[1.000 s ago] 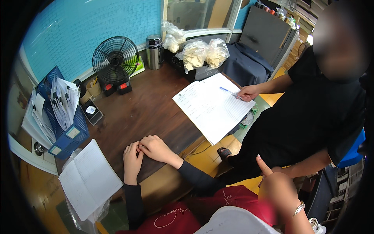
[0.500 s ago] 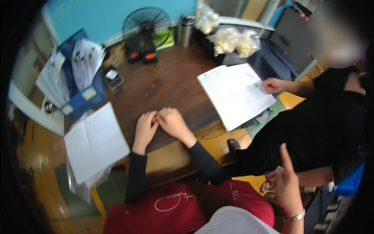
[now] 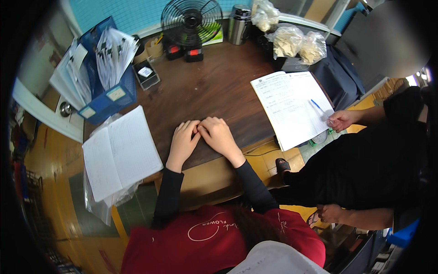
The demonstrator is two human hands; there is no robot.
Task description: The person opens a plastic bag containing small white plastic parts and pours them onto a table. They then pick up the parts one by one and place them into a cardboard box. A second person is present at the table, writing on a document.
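Note:
My left hand [image 3: 182, 142] and my right hand [image 3: 220, 136] lie palm down, side by side, on the dark wooden table [image 3: 214, 86], fingertips touching each other. Neither holds anything. Black sleeves cover both my forearms, and my red shirt fills the bottom of the view. An open lined notebook [image 3: 119, 153] lies to the left of my left hand, hanging over the table's edge. To the right lies a second open notebook [image 3: 289, 107]; another person's hand [image 3: 342, 120] holds a blue pen [image 3: 317, 106] on it.
A black desk fan [image 3: 191, 20], a steel flask [image 3: 239, 19] and plastic bags [image 3: 296, 43] stand along the table's far edge. A blue file rack full of papers [image 3: 107, 68] stands far left. The person in black stands at right, with their other hand [image 3: 329, 213] low.
The view has shifted, so the table now sits higher and more central. My hands stay together on the table. The other person's lower hand has dropped from a raised thumb.

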